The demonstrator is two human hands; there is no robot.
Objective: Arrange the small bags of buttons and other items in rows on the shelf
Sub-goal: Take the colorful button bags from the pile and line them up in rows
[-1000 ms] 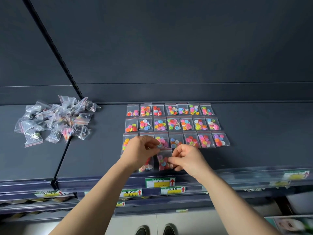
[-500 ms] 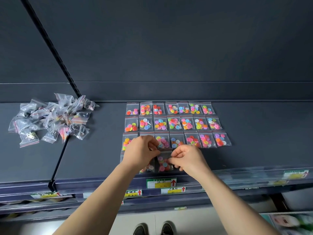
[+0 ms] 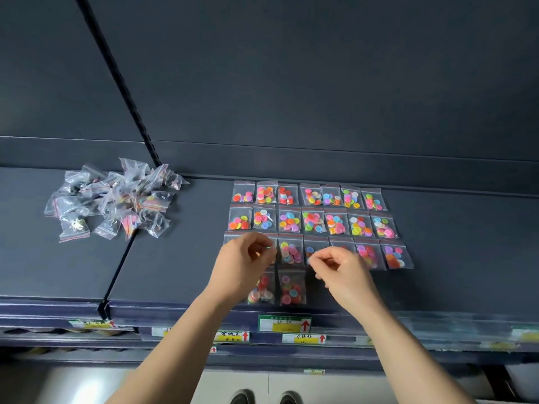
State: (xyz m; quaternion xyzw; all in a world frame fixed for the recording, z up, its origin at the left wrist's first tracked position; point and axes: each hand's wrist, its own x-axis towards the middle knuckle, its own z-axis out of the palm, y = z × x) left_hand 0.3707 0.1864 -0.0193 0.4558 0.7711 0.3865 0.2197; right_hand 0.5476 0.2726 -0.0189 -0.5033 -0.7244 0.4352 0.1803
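My left hand (image 3: 248,265) and right hand (image 3: 342,275) hovered side by side, apart, fingers loosely curled, gripping nothing, forearms outstretched.

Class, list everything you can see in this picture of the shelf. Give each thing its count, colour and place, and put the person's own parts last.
Laid-out button bags: three rows of seven, the third partly under the hands, plus two showing in front; clear, bright mixed buttons; middle of shelf.
Loose bag pile: one heap, uncountable; clear, red-striped; far left of shelf.
Shelf: one; dark blue-grey; spans the view.
Slotted post: one; black; back wall, left.
Price labels: several; green, yellow, red arrows; shelf front edges.
Shoes: two; dark; bottom edge.
Left hand: one; fingers curled; over third row.
Right hand: one; fingers curled; over third row.
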